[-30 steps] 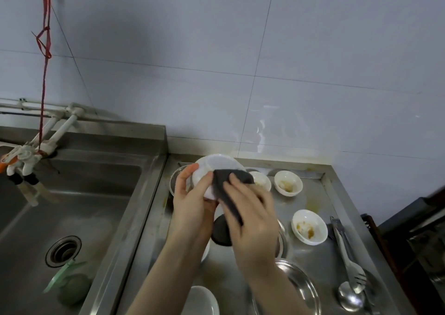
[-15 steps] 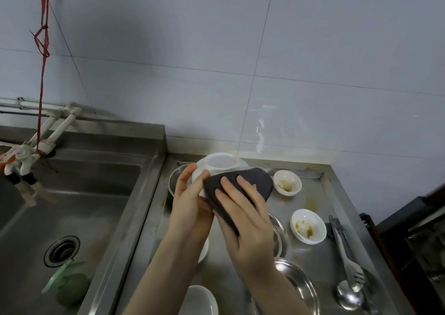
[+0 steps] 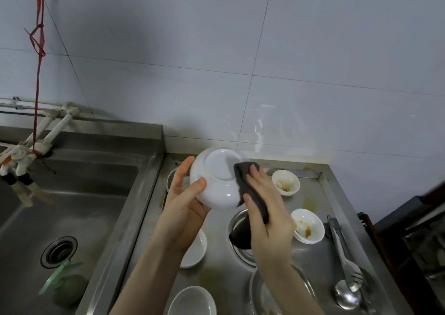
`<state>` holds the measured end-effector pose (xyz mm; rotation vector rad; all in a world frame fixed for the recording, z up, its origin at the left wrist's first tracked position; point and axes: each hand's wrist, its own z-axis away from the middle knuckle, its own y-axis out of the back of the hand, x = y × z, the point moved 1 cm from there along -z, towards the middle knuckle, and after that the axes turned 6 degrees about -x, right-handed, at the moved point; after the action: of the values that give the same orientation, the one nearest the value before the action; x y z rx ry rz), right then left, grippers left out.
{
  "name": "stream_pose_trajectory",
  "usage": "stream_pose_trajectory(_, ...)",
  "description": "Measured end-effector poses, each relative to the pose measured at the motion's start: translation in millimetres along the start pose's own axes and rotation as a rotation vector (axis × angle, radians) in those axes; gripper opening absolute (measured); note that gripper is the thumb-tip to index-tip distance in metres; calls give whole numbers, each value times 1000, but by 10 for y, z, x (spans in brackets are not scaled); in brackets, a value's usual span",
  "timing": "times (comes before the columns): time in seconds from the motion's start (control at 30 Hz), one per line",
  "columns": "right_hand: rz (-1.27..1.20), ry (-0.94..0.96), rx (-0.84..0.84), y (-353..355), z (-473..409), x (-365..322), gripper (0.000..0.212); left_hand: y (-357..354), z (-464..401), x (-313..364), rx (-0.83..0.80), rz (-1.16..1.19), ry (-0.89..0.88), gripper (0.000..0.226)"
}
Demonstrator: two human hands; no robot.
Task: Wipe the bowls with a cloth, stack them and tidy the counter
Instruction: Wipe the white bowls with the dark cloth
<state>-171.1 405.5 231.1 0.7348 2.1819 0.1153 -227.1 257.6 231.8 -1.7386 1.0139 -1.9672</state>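
Left hand (image 3: 185, 201) grips a white bowl (image 3: 216, 182), tipped base-up above the worktop (image 3: 320, 254). Right hand (image 3: 267, 213) pinches a dark cloth (image 3: 250, 187) against the bowl's right side. Two soiled small bowls (image 3: 285, 182) (image 3: 307, 225) sit right of the hands.

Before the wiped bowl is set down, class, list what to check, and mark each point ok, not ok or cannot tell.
1. Left hand grips the white bowl firmly: ok.
2. Right hand presses the dark cloth on the bowl's outside: ok.
3. Bowl's underside looks clean: ok.
4. Bowl's inside clean: cannot tell, it faces away.
5. Two small bowls at the right wiped: not ok, brown residue.
6. Counter free of stains: not ok.
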Motion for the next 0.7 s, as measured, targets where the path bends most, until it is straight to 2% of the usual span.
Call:
stream_pose_trajectory(0.03, 29, 28, 12, -15, 55, 26, 33, 7, 2, 12, -16, -30, 2, 66)
stream_pose_trajectory(0.07, -8, -36, 36, 0, 38, 40, 33, 21, 8, 19, -41, -65, 5, 72)
stream_pose_trajectory(0.17, -239, -465, 40, 83, -211, 66, 28, 21, 68, 31, -147, -197, 48, 82)
stream_pose_trajectory(0.23, -255, -520, -20, 163, -371, 116, 25, 5, 115, 18, -201, -290, 84, 91)
stream_pose_trajectory(0.3, -164, -378, -88, 173, -427, 43, 27, -24, 124, 8, -202, -339, 63, 92)
stream_pose_trajectory(0.43, 176, 69, -231, 69, -236, -18, 34, -79, 92, 0, -210, -447, -2, 86)
stream_pose_trajectory(0.5, 199, 123, -230, 75, -221, 3, 34, -81, 103, -2, -220, -475, -2, 88)
stream_pose_trajectory(0.53, 167, 58, -177, 98, -247, 3, 33, -71, 112, -4, -225, -488, -5, 90)
stream_pose_trajectory(0.67, -158, -514, -40, 198, -460, 119, 26, -93, 144, 11, -291, -587, 0, 80)
stream_pose_trajectory(0.7, -184, -556, -40, 210, -497, 128, 25, -118, 149, 27, -314, -621, 1, 75)
